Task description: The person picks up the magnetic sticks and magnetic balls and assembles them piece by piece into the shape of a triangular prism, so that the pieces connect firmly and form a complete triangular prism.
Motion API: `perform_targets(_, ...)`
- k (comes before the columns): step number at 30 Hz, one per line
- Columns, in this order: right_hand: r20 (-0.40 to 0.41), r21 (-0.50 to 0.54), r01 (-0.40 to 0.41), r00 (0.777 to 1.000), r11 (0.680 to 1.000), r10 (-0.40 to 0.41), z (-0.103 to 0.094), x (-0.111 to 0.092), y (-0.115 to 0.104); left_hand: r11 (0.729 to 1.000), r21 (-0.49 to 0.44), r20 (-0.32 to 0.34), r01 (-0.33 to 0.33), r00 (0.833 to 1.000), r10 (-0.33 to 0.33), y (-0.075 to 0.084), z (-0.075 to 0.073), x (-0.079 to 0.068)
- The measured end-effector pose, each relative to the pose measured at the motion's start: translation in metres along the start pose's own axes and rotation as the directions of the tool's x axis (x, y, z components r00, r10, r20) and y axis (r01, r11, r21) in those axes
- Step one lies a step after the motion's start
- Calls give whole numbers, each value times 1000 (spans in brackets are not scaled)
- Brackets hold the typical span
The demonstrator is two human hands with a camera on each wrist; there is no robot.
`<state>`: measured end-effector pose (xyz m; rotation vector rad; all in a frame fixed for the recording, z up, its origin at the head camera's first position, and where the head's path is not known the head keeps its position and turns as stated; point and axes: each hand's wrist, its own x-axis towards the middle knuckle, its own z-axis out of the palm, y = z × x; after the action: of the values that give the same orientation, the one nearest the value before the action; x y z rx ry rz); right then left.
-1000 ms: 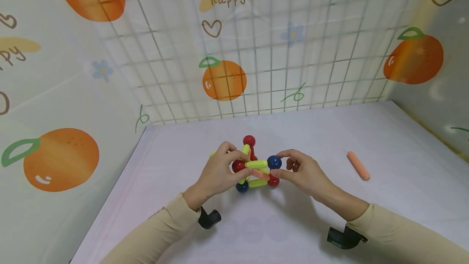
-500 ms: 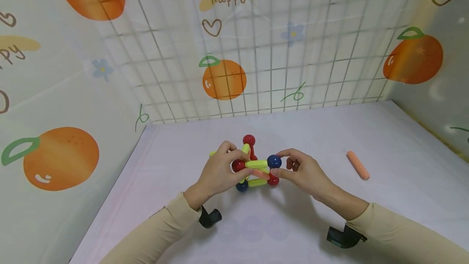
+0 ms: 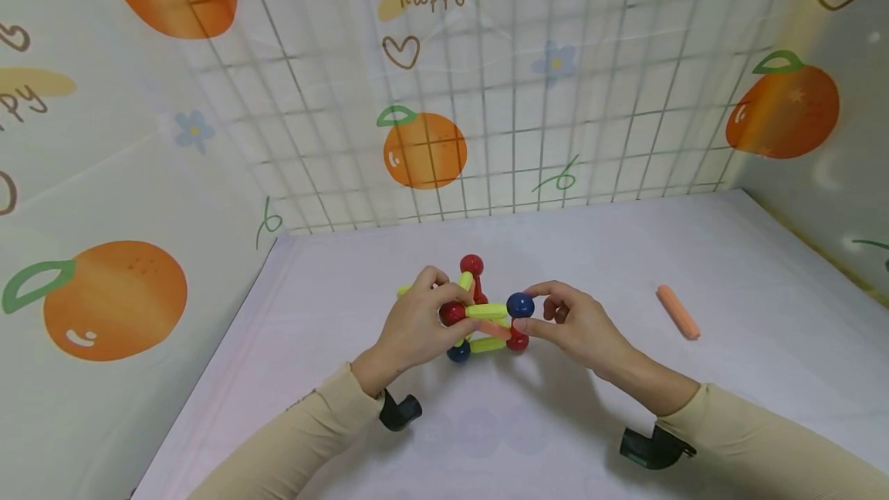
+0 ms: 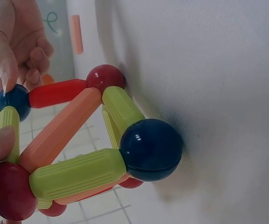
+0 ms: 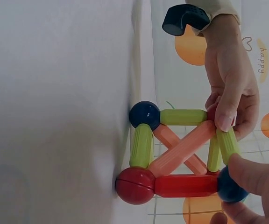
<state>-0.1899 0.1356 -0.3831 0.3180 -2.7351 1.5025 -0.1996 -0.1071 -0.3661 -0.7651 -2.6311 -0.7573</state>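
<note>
A frame of magnetic rods and balls stands on the table between both hands. My left hand (image 3: 414,318) pinches the upper red ball (image 3: 452,313), from which a yellow-green rod (image 3: 486,311) runs to the right. At that rod's other end, my right hand (image 3: 573,324) holds a blue ball (image 3: 520,305) between thumb and fingers. A red rod (image 5: 186,185) joins this blue ball to a lower red ball (image 5: 135,185). Below my left hand sits another blue ball (image 4: 151,150). An orange rod (image 4: 61,129) slants across one side. The left hand hides part of the frame's back.
A loose orange rod (image 3: 678,312) lies on the white tabletop (image 3: 757,307) to the right. Behind the table hangs a curtain (image 3: 312,137) printed with oranges. Black camera mounts (image 3: 400,412) hang from both wrists.
</note>
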Motion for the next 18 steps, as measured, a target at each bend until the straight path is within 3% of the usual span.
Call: perform_targets(18,1,0,1,1000,1000,-1,1,0,0,1000,9,-5,2,1000,-2,0,1,0)
